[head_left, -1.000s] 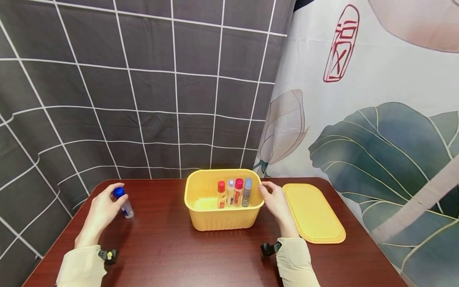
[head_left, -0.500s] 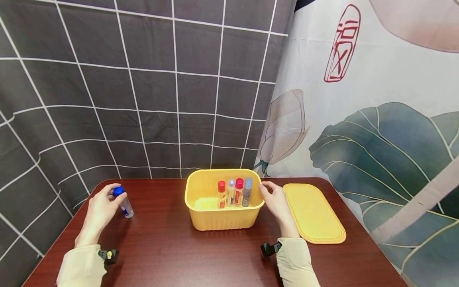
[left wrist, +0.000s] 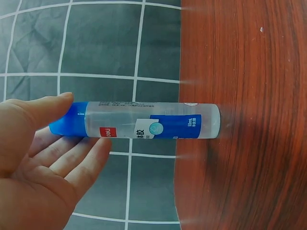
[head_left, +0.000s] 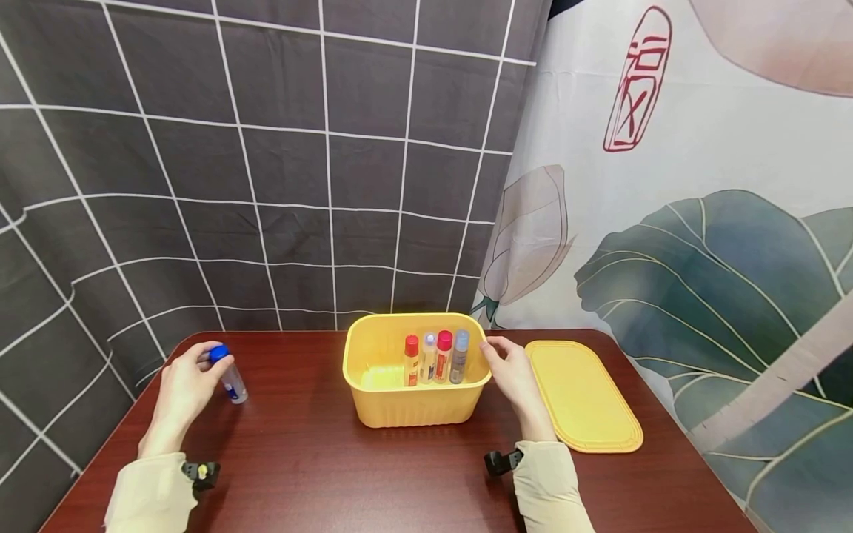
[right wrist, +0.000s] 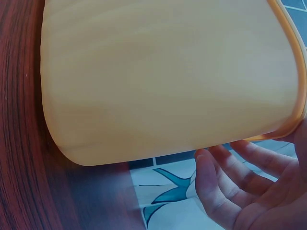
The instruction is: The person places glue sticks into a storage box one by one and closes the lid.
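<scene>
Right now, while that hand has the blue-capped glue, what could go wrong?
The left hand holds the liquid glue bottle up near its blue cap, so the bottle might slip, or the cap might loosen. Four capped tubes stand in the yellow plastic box with room to their left, so a bump could tip them. The right hand is right at one end of the box; a push might slide it.

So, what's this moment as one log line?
left hand: holds blue-capped tube | right hand: touches tub | inside: four tubes | lid: beside tub
</scene>
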A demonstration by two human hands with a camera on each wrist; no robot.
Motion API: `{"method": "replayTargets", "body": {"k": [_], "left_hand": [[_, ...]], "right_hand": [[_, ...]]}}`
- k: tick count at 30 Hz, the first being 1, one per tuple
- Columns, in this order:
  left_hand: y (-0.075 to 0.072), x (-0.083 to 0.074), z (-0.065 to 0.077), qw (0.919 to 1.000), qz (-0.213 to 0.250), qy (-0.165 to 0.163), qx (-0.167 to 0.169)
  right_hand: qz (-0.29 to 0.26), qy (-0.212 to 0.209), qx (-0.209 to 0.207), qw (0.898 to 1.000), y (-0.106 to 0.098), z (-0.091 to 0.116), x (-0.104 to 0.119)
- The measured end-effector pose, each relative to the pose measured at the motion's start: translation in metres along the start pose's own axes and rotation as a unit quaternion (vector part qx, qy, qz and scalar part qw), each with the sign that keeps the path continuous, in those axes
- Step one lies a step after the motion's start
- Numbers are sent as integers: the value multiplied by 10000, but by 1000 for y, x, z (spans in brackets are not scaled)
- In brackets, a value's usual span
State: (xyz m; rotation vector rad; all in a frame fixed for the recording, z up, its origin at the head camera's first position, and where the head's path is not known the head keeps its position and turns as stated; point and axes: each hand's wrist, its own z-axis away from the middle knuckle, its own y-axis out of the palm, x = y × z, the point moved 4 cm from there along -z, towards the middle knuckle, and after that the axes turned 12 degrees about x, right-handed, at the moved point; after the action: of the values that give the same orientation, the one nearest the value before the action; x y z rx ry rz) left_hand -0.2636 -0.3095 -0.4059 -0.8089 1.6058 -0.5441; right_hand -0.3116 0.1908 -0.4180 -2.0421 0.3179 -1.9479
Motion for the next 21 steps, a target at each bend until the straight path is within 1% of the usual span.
{"method": "replayTargets", "body": {"k": [6, 11, 16, 21], "left_hand": [[0, 0, 0, 10000, -18, 4, -44], [-1, -4, 0, 9999, -33, 49, -114], [-1, -9, 0, 9998, -35, 102, -144], [-1, -20, -1, 9997, -15, 195, -167]], "right_hand": [[-48, 3, 30, 10000, 0, 1, 0], [-85, 3, 52, 10000, 0, 1, 0], [-76, 40, 68, 9999, 0, 1, 0], [-37, 28, 50, 10000, -1, 0, 0]]}}
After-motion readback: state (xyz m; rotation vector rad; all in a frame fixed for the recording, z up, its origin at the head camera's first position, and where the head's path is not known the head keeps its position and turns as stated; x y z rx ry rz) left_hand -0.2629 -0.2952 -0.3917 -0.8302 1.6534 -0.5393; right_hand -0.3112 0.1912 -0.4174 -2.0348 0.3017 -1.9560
